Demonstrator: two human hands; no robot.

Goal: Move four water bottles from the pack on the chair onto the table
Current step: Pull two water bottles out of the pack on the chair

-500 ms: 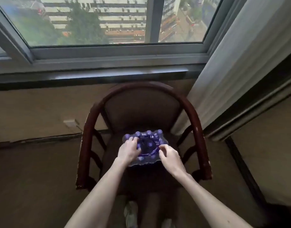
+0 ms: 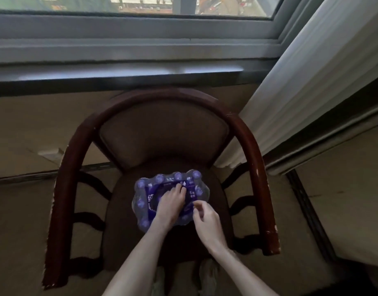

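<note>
pack [image 2: 170,198] on chair [image 2: 128,221] seat, wrap unbroken | my left hand [image 2: 170,207] has slid from its corner to the middle, fingers pressed flat | right hand [image 2: 205,216] now pinching film at near edge; no bottle freed

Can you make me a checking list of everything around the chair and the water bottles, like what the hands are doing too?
Surface: brown cushioned seat of a dark wooden chair; no table in view.
Job's things: shrink-wrapped pack of purple-capped bottles sits on the seat, still wrapped.
Clutter: nothing seen.
Hands: left hand presses flat on top of the pack; right hand pinches at the pack's near right edge.
Cables: nothing seen.
Surroundings: window sill behind the chair, pale curtain to the right, shoes on the floor below.
</note>
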